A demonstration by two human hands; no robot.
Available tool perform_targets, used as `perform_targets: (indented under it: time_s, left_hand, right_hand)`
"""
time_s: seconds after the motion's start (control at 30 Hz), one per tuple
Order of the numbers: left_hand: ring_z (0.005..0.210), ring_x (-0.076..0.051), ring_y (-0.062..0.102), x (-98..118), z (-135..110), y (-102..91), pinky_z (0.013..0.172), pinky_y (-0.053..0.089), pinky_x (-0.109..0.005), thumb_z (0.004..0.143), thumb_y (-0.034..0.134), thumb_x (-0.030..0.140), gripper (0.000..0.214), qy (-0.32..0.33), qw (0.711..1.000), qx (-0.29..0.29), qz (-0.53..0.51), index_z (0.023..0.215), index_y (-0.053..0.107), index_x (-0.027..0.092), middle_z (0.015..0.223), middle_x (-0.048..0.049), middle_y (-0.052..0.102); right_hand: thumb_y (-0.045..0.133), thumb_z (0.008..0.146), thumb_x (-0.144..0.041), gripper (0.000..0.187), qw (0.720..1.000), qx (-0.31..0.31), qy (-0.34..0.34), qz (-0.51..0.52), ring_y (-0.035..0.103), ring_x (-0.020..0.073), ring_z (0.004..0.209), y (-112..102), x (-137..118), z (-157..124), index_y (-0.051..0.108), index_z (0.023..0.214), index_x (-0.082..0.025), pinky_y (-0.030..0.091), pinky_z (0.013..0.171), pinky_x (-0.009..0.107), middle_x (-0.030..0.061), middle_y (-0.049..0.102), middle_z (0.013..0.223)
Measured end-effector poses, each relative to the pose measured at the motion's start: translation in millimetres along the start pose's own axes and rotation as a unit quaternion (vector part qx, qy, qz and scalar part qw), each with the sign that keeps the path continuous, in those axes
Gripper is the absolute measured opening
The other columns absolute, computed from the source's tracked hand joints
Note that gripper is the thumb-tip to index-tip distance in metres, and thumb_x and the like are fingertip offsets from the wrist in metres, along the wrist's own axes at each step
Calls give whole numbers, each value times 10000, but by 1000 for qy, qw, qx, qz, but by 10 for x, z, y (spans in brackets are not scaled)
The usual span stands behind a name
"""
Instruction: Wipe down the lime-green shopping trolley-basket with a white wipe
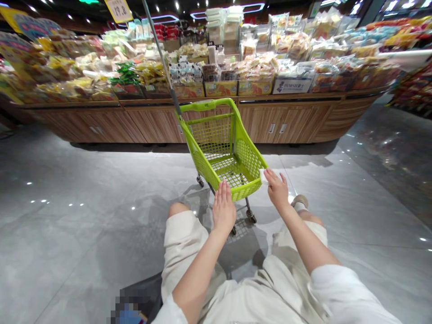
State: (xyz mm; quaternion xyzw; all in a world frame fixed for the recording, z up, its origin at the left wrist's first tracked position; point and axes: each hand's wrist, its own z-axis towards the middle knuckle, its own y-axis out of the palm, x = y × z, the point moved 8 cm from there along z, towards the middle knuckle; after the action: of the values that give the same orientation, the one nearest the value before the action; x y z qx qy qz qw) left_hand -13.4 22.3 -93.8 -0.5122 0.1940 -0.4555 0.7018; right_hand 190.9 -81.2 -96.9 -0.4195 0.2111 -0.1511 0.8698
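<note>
A lime-green shopping cart [249, 157] stands in front of me, its basket holding no goods. My left hand [224, 209] lies with straight fingers on the near rim of the basket, at its left part. At the near right corner, my right hand [277, 188] presses a small folded white tissue [263, 176] against the rim. Its fingers are partly stretched over the tissue. A grey pole [162, 56] rises from the far left end of the cart's handle.
Beyond the cart runs a wooden display counter [148, 123] piled with packaged snacks [259, 65]. A price sign [118, 10] hangs at the upper left. Grey tiled floor [84, 202] surrounds the cart. A dark, partly pixelated object [141, 294] lies at the lower left.
</note>
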Motion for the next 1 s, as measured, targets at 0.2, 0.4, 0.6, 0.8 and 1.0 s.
perform_targets:
  time_s: [0.2, 0.4, 0.6, 0.8, 1.0]
  left_hand:
    - [1535, -238, 91, -20, -1, -16, 1241, 219, -421, 809, 479, 87, 784, -16, 999, -35, 9, 1541, 204, 26, 1643, -178, 160]
    - [1528, -240, 146, -82, -11, -92, 1235, 231, -423, 793, 478, 80, 780, -4, 999, -41, 14, 1534, 235, 40, 1639, -164, 186]
    - [1530, -239, 137, -28, -2, -75, 1238, 222, -424, 809, 488, 100, 789, 6, 999, -37, 3, 1545, 210, 48, 1638, -162, 193]
    - [1532, -245, 127, 55, 20, -20, 1236, 233, -428, 809, 494, 101, 808, -22, 999, -28, 9, 1552, 183, 33, 1642, -176, 161]
    - [1531, -234, 132, -5, -2, -34, 1237, 229, -413, 823, 464, 84, 766, -28, 998, -37, 31, 1545, 212, 32, 1641, -172, 176]
  right_hand:
    - [417, 779, -23, 665, 996, -25, -64, 54, 426, 209, 1413, 175, -1343, -271, 481, 1430, -148, 179, 1217, 468, 106, 524, 1469]
    - [371, 769, 13, 739, 979, -47, -186, 66, 451, 154, 1391, 79, -1200, -296, 442, 1463, -231, 71, 1233, 466, 55, 535, 1464]
    - [390, 752, 13, 736, 997, 4, -78, -13, 495, 190, 1360, -79, -6, -53, 485, 1430, -257, 100, 1212, 526, 62, 574, 1426]
    - [421, 760, -10, 699, 997, -18, -64, 35, 470, 207, 1380, 63, -918, -206, 481, 1431, -196, 109, 1220, 501, 93, 564, 1433]
    - [386, 759, 12, 736, 979, -64, -174, 84, 430, 154, 1406, 90, -1376, -334, 446, 1457, -213, 54, 1233, 452, 60, 520, 1475]
